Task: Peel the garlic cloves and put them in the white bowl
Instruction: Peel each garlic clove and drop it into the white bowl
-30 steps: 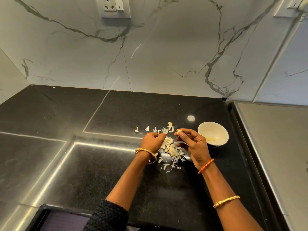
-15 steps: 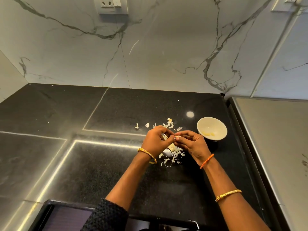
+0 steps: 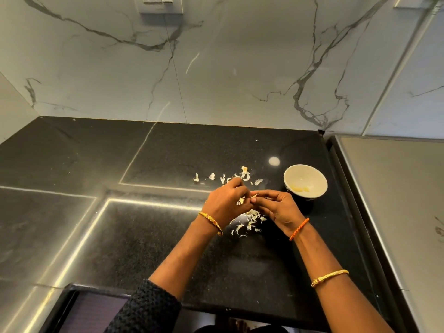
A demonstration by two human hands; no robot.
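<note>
Both hands meet over the peel scraps. The left hand and right hand pinch one garlic clove. The white bowl sits at two o'clock.

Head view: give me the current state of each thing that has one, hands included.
Left hand: fingers curled, pinching at the garlic clove.
Right hand: fingers curled, holding the clove.
Garlic clove: between both hands' fingertips, mostly hidden, papery skin showing.
White bowl: upright on the counter, peeled pieces inside.
Garlic skins: loose, scattered on the counter.
</note>
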